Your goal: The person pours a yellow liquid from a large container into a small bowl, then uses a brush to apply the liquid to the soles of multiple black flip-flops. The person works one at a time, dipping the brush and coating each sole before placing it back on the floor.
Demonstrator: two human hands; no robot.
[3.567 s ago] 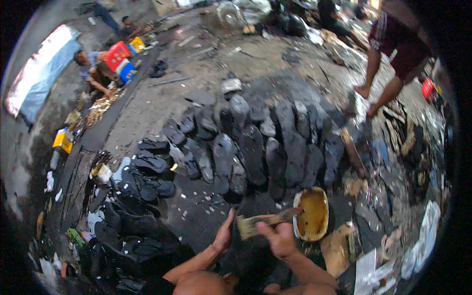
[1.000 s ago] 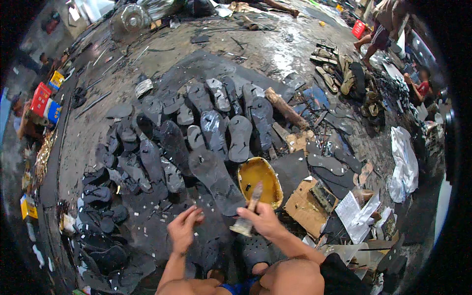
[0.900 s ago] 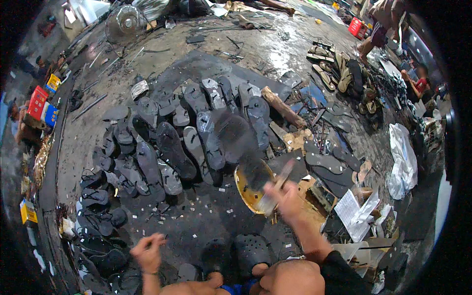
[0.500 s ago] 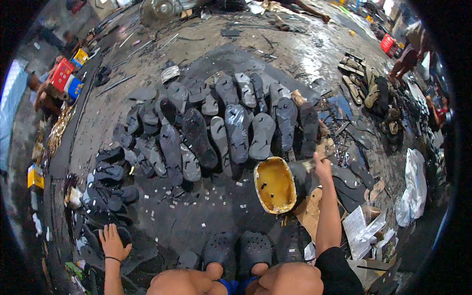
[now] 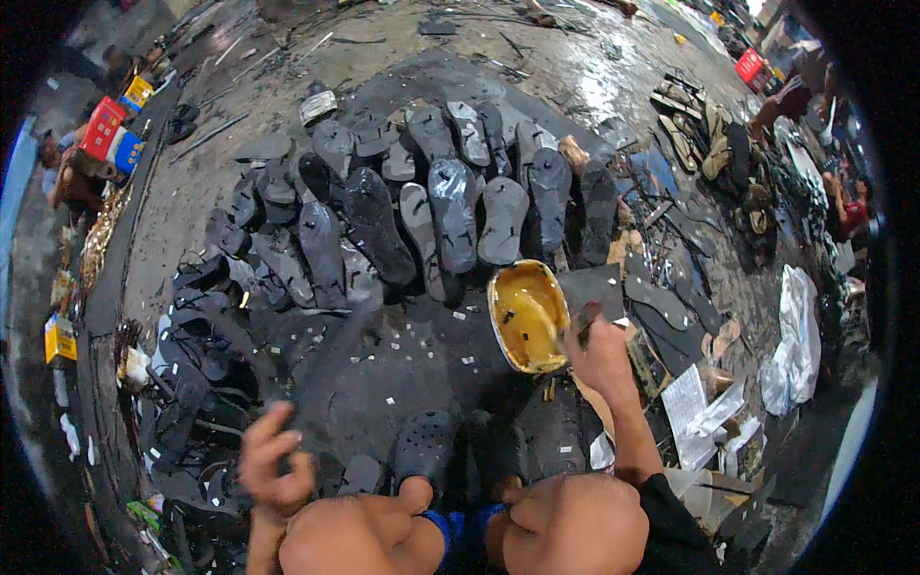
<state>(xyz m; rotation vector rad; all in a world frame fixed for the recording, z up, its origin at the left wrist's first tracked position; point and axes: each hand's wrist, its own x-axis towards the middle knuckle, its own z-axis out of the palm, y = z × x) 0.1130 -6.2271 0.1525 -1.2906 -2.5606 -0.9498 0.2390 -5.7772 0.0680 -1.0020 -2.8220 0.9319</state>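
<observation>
A spread of dark footwear soles (image 5: 452, 216), more than fifteen though overlap defeats an exact count, reaches from 10 o'clock through 12 to 1 o'clock of the view's middle, lying on the floor. One heap of black sandals (image 5: 196, 383) sits at 8 o'clock. Two bare knees (image 5: 575, 532) come in at 6 o'clock. One crumpled sheet of clear plastic (image 5: 793, 345) lies at 3 o'clock.

Just off centre toward 4 o'clock stands one pale-rimmed oblong tub (image 5: 502, 350), holding amber liquid. The left hand (image 5: 275, 460), between 7 and 8 o'clock, is blurred, its fingers bent and partly spread; a dark smear shows just beyond them, and I cannot tell whether it has hold of anything. The right hand (image 5: 602, 355), at 4 o'clock, is beside the tub's right rim, fingers closed around one brush (image 5: 586, 316), mostly hidden and blurred.

Two black perforated clogs (image 5: 425, 448) sit at 6 o'clock. Three boxes cluster at 10 o'clock: one red (image 5: 103, 127), one blue, one yellow. Smallest, at least two dark bits (image 5: 508, 314) lie in the liquid.
</observation>
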